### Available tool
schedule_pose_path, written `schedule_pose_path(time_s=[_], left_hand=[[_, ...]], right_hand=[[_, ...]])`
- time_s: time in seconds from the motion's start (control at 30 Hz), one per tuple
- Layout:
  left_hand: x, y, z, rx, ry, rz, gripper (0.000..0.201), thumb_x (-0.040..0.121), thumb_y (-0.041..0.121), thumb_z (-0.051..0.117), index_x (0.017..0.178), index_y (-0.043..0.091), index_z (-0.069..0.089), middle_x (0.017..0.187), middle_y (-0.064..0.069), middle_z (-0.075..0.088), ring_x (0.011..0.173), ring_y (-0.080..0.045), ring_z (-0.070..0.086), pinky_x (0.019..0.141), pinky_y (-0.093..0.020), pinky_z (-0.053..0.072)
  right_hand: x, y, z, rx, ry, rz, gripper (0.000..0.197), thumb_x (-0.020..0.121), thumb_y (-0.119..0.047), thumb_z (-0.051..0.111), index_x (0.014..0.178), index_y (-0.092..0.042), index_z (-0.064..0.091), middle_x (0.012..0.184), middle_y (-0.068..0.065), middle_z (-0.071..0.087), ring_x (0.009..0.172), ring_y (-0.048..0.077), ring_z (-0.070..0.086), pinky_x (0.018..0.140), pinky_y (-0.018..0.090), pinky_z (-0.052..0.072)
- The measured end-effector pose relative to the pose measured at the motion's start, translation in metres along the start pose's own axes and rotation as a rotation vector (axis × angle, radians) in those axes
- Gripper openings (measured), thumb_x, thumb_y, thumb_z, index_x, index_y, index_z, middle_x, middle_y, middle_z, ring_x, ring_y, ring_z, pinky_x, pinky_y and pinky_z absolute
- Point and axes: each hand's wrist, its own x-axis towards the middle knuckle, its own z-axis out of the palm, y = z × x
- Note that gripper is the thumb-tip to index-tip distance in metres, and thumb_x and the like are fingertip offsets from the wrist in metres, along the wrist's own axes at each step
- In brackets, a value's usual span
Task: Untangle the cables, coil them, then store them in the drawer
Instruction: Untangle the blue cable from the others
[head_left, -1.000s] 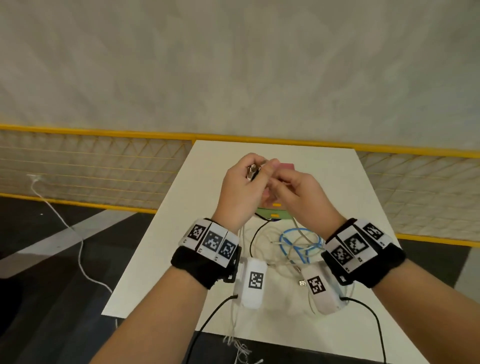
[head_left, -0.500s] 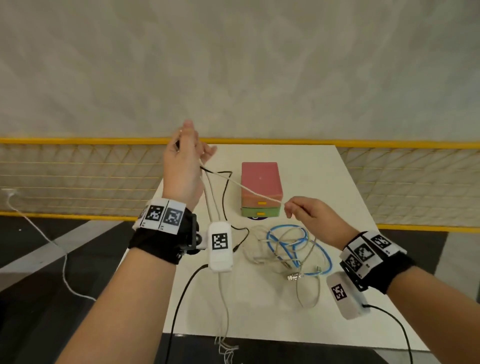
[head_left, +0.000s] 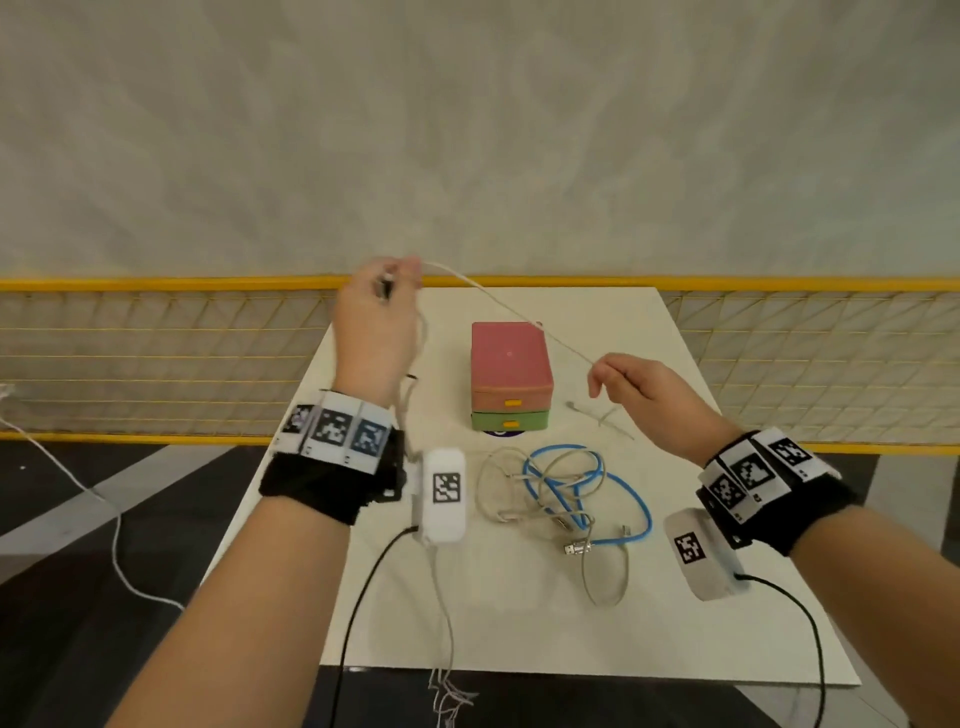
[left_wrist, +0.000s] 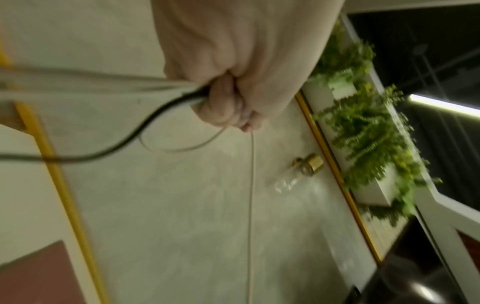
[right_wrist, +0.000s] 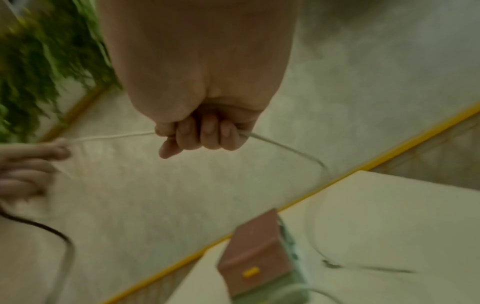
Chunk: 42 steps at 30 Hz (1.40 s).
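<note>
A thin white cable (head_left: 511, 312) (left_wrist: 250, 205) (right_wrist: 114, 136) stretches taut between my two hands above the table. My left hand (head_left: 382, 312) (left_wrist: 228, 107) is raised at the table's far left and grips one end of it, together with a dark cable (left_wrist: 135, 133). My right hand (head_left: 631, 387) (right_wrist: 202, 133), lower and to the right of the drawer box, has its fingers curled round the white cable. The small drawer box (head_left: 511, 374) (right_wrist: 255, 257) has a pink drawer over a green one, both closed. A tangle of blue and grey cables (head_left: 571, 493) lies in front of it.
The white table (head_left: 727, 649) backs onto a yellow mesh railing (head_left: 156, 353) and a grey wall. A loose white cord (head_left: 67, 483) trails across the dark floor on the left. Green plants (left_wrist: 363, 123) show in the wrist views.
My hands, together over the box a second ago, have pulled apart. The left rose up and left, the right moved right and down, drawing the white cable taut between them.
</note>
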Motion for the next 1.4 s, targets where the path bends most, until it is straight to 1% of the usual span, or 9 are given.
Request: schedule_pose_path(time_s=[0.1, 0.2, 0.33, 0.47, 0.63, 0.77, 1.03, 1.27, 1.4], left_hand=[[0.003, -0.003, -0.007, 0.151, 0.018, 0.141, 0.013, 0.096, 0.023, 0.056, 0.106, 0.02, 0.064, 0.065, 0.012, 0.053, 0.057, 0.001, 0.048, 0.059, -0.021, 0.043], [-0.025, 0.004, 0.016, 0.226, -0.35, 0.276, 0.052, 0.096, 0.023, 0.055, 0.141, 0.042, 0.038, 0.048, 0.009, 0.039, 0.042, -0.003, 0.041, 0.05, -0.013, 0.035], [-0.053, 0.009, 0.046, 0.278, -0.707, 0.199, 0.035, 0.096, 0.035, 0.055, 0.13, 0.027, 0.055, 0.081, 0.006, 0.059, 0.071, -0.003, 0.055, 0.058, -0.004, 0.036], [-0.038, 0.006, 0.043, 0.154, -0.445, 0.177, 0.019, 0.097, 0.036, 0.053, 0.091, 0.02, 0.062, 0.076, 0.001, 0.063, 0.063, -0.012, 0.053, 0.052, -0.011, 0.038], [-0.009, 0.001, 0.014, 0.026, -0.101, 0.214, 0.018, 0.096, 0.035, 0.055, 0.082, 0.026, 0.056, 0.061, 0.004, 0.051, 0.058, -0.015, 0.047, 0.058, -0.031, 0.04], [-0.01, -0.004, 0.006, 0.03, -0.061, 0.204, 0.02, 0.097, 0.037, 0.053, 0.081, 0.025, 0.055, 0.061, 0.003, 0.049, 0.058, -0.014, 0.043, 0.059, -0.031, 0.038], [-0.031, -0.01, -0.008, 0.062, -0.193, 0.148, 0.025, 0.098, 0.037, 0.051, 0.073, 0.033, 0.054, 0.062, 0.009, 0.048, 0.056, -0.009, 0.04, 0.057, -0.027, 0.035], [-0.058, -0.016, -0.036, 0.16, -0.589, 0.186, 0.022, 0.096, 0.03, 0.055, 0.076, 0.033, 0.062, 0.068, 0.015, 0.058, 0.061, -0.006, 0.044, 0.061, -0.023, 0.034], [-0.082, -0.014, -0.049, 0.327, -0.961, 0.153, 0.009, 0.089, 0.04, 0.063, 0.083, 0.038, 0.07, 0.083, 0.0, 0.069, 0.077, -0.019, 0.06, 0.071, -0.03, 0.043]], right_hand=[[-0.006, 0.013, 0.001, -0.08, -0.024, 0.044, 0.031, 0.099, -0.031, 0.038, 0.075, -0.022, 0.056, 0.05, -0.008, 0.04, 0.047, 0.009, 0.033, 0.054, 0.028, 0.033], [0.005, -0.005, -0.001, -0.131, -0.021, -0.033, 0.031, 0.098, -0.033, 0.038, 0.074, -0.024, 0.057, 0.047, -0.006, 0.042, 0.045, 0.01, 0.036, 0.052, 0.027, 0.032], [0.019, -0.036, -0.011, -0.127, 0.014, -0.182, 0.029, 0.098, -0.029, 0.041, 0.074, -0.036, 0.056, 0.056, -0.009, 0.052, 0.052, 0.008, 0.043, 0.054, 0.02, 0.034], [0.02, -0.02, -0.021, -0.126, 0.001, -0.161, 0.026, 0.1, -0.024, 0.036, 0.09, -0.014, 0.058, 0.071, -0.001, 0.051, 0.065, 0.006, 0.046, 0.063, 0.016, 0.037], [0.013, 0.027, -0.028, -0.386, 0.123, -0.088, 0.022, 0.097, -0.015, 0.043, 0.094, -0.012, 0.065, 0.092, 0.01, 0.057, 0.087, 0.027, 0.055, 0.08, 0.044, 0.048], [0.014, -0.007, -0.046, -0.311, 0.344, -0.149, 0.022, 0.094, -0.014, 0.052, 0.11, -0.013, 0.067, 0.091, 0.009, 0.058, 0.084, 0.026, 0.06, 0.077, 0.038, 0.05], [-0.024, -0.105, -0.055, 0.183, -0.156, -0.069, 0.056, 0.086, -0.004, 0.064, 0.134, -0.024, 0.042, 0.081, 0.01, 0.072, 0.067, 0.021, 0.072, 0.059, 0.032, 0.06], [-0.056, -0.123, -0.022, -0.306, -0.725, -0.045, 0.049, 0.08, -0.062, 0.052, 0.075, -0.019, 0.074, 0.064, -0.008, 0.072, 0.055, 0.004, 0.062, 0.056, 0.014, 0.045], [-0.052, -0.118, -0.02, -0.411, -0.535, 0.004, 0.058, 0.09, -0.06, 0.035, 0.071, -0.016, 0.069, 0.052, 0.001, 0.066, 0.051, 0.011, 0.063, 0.063, 0.02, 0.05]])
